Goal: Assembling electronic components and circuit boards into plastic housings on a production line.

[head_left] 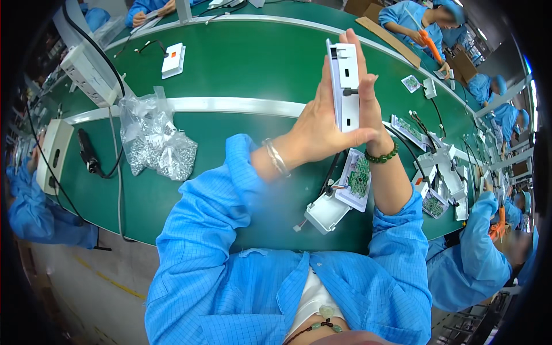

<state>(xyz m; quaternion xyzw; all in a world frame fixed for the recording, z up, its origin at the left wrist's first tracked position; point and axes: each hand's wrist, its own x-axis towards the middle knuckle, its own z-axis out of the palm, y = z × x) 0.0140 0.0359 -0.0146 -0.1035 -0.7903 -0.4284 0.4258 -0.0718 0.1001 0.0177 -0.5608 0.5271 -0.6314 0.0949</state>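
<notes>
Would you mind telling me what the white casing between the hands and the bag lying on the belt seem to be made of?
The casing, pressed between the left hand and right hand, looks like moulded white plastic: smooth, matte, with crisp rectangular cut-outs. The bag looks like thin clear plastic film, crinkled and glossy, with small silvery, probably metal, parts showing through.

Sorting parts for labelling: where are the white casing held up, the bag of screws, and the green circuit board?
white casing (pixel 347 86), head view, its front face.
bag of screws (pixel 155 144), head view, bag's middle.
green circuit board (pixel 359 177), head view, board's centre.
</notes>
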